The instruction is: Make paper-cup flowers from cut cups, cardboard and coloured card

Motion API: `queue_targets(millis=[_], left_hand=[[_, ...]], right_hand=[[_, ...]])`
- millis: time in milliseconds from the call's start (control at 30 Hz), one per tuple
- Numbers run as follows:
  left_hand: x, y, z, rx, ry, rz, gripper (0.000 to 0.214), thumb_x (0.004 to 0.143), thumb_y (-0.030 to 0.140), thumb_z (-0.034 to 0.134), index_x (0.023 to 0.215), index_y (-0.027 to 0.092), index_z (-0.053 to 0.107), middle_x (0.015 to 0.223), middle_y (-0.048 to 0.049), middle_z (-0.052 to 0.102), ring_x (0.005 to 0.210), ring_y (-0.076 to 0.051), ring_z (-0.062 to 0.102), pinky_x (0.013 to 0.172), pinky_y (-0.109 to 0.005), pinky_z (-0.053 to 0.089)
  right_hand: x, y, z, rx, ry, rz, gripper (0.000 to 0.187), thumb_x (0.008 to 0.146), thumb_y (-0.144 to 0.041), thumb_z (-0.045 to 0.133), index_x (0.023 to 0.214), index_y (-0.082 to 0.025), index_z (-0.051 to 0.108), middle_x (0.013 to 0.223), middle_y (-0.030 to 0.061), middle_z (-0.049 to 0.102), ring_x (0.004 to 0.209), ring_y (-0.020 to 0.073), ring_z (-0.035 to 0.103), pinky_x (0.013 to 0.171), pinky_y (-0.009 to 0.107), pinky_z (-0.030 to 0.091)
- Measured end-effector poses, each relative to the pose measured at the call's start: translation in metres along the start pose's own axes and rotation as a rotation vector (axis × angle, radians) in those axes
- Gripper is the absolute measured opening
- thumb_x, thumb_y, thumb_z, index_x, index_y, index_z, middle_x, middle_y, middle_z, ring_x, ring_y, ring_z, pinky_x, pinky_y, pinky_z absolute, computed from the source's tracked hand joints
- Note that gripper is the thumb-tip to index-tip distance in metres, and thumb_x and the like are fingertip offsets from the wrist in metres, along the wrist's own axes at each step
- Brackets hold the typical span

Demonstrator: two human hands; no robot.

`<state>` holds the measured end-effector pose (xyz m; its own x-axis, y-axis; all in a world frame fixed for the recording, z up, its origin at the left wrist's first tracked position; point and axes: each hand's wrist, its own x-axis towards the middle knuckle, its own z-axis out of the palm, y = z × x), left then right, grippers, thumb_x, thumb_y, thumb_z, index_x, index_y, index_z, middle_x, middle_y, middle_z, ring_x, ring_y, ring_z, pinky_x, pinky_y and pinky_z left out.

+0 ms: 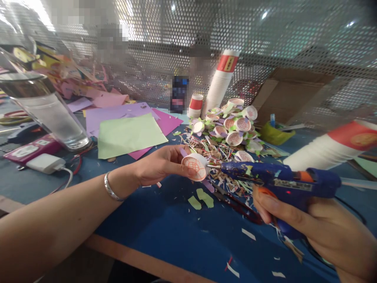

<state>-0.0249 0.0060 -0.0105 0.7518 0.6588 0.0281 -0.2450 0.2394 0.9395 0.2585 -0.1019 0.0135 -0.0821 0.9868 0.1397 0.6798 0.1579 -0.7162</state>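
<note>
The person's left grip (pixel 159 166) pinches a small white cup piece (pixel 193 167) at the frame's centre; the right grip (pixel 326 232), lower right, wraps a blue glue gun (pixel 277 177), its nozzle (pixel 215 166) at the piece's right edge. Similar cup pieces (pixel 235 138) lie heaped upper right of centre on the blue tabletop (pixel 141 239).

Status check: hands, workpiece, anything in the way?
Left hand: holding round white cup piece. Right hand: gripping blue glue gun, nozzle at piece's edge. Loose green scraps on the table, not blocking.
</note>
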Motion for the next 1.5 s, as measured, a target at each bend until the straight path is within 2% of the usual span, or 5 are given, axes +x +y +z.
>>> queue_targets(millis=[433,767,1000,1233,1500], left_hand=[[0.0,-0.002,0.001,-0.02,0.03,-0.005,0.02,0.074,0.009,0.084,0.075,0.014,0.064,0.078,-0.0002,0.075,0.078,-0.011,0.071,0.078,-0.024,0.052],[-0.002,-0.004,0.0,0.009,0.142,0.079,0.031,0.072,0.01,0.086,0.08,0.017,0.057,0.075,0.0012,0.074,0.075,-0.014,0.073,0.075,-0.026,0.054],[0.001,0.003,-0.003,-0.05,0.164,0.176,0.012,0.078,0.014,0.08,0.076,0.014,0.068,0.078,-0.0005,0.074,0.075,-0.01,0.07,0.075,-0.021,0.053],[-0.001,0.005,-0.007,-0.092,0.255,0.106,0.008,0.072,0.015,0.077,0.073,0.013,0.069,0.073,-0.0021,0.07,0.071,-0.012,0.065,0.071,-0.022,0.051],[-0.003,0.004,-0.005,-0.058,0.272,0.07,0.012,0.071,0.016,0.079,0.077,0.011,0.069,0.076,-0.0046,0.071,0.072,-0.014,0.067,0.072,-0.025,0.052]], right_hand=[[0.008,-0.013,-0.003,-0.073,-0.075,-0.092,0.054,0.087,-0.065,0.055,0.05,-0.026,0.061,0.051,0.002,0.065,0.046,0.0173,0.064,0.043,0.024,0.053],[0.012,-0.001,-0.004,0.01,-0.051,-0.065,0.057,0.086,-0.065,0.06,0.049,-0.023,0.06,0.054,0.0036,0.063,0.052,0.0164,0.061,0.052,0.026,0.051],[0.018,0.011,-0.018,0.412,-0.026,0.227,0.04,0.08,-0.058,0.076,0.081,-0.018,0.073,0.061,0.0022,0.061,0.054,0.0139,0.057,0.045,0.023,0.043],[0.027,0.024,-0.042,0.465,0.178,0.483,0.035,0.064,-0.05,0.09,0.064,-0.02,0.071,0.058,0.0027,0.058,0.048,0.0112,0.053,0.039,0.02,0.043],[0.01,0.071,-0.05,0.596,0.294,0.687,0.025,0.069,-0.039,0.089,0.072,-0.019,0.074,0.062,0.002,0.058,0.051,0.0118,0.053,0.04,0.018,0.046]])
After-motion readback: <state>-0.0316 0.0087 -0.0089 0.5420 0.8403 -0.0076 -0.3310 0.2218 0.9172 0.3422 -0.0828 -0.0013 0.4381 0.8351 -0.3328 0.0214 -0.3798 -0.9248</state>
